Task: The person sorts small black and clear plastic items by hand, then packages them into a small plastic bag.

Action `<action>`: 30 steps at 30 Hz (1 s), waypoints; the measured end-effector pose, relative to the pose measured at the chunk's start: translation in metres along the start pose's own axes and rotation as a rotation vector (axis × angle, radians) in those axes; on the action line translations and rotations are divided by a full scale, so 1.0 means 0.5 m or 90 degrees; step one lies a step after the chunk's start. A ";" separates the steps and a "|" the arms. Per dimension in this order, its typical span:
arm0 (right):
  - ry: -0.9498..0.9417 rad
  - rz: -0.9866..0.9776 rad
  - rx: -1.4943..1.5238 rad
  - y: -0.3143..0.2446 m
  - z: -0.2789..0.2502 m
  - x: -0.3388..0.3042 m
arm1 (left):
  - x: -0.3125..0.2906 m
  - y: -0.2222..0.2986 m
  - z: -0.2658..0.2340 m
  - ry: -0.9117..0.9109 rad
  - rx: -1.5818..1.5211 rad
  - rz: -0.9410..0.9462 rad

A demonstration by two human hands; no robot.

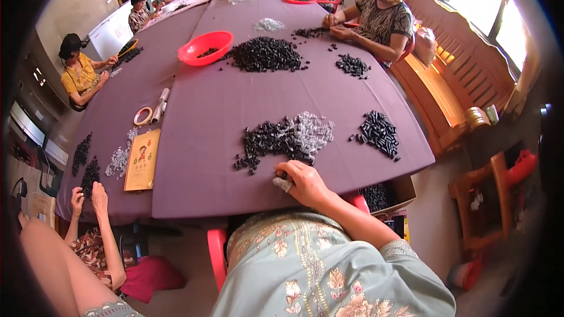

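Workers sit around a long purple table [200, 158]. The wearer's right hand [302, 183] rests at the near edge, fingers curled around small pale pieces [283, 184], just below a mixed pile of black and clear parts [285, 138]. The left hand is out of view.

The head camera is looking steeply down and forward over the table's [200, 141] near edge, close in.
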State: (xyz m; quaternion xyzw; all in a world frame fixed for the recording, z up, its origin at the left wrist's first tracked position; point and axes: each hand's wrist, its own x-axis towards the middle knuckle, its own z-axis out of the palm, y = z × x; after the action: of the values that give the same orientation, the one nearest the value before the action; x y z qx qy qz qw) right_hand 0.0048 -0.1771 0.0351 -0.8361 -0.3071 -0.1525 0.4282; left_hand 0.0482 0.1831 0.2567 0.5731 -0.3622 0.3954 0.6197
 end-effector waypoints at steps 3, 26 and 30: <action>-0.005 0.018 -0.002 -0.006 0.000 -0.001 | -0.010 -0.001 -0.011 0.018 0.018 0.009; 0.139 0.245 -0.349 0.156 -0.228 -0.030 | -0.184 0.004 -0.072 0.104 0.174 -0.101; 0.148 0.265 -0.399 0.158 -0.277 -0.043 | -0.314 -0.043 0.212 -0.066 0.111 -0.538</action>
State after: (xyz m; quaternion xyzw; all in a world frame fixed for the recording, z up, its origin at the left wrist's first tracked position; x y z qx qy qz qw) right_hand 0.0406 -0.3324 0.0559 -0.9479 -0.0192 -0.2423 0.2061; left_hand 0.0014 0.0651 0.1143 0.7403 -0.0914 0.1072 0.6574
